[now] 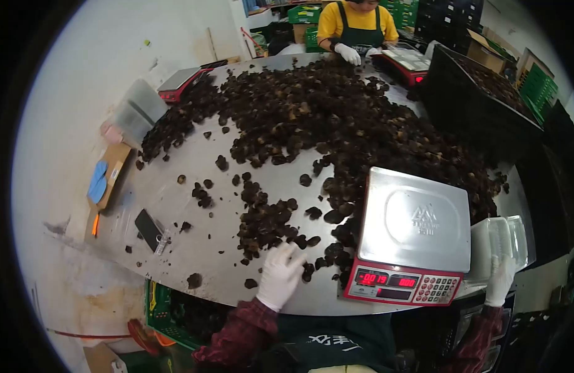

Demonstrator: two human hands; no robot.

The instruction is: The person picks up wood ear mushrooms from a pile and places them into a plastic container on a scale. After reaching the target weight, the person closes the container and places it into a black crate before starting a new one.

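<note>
My left hand, in a white glove, is over the steel table. Its fingers are apart and slightly bent, beside a small cluster of dark brown, mushroom-like pieces. At the right edge, my right hand, also gloved, has its fingers on a clear plastic container in a nested stack. Between my hands stands a red digital scale. Its steel plate is bare and its display shows red digits with a minus sign.
A large heap of dark pieces spreads across the table. Opposite, a person in a yellow shirt works with gloved hands by another scale. A phone lies at left. A black crate stands at right, a green crate below.
</note>
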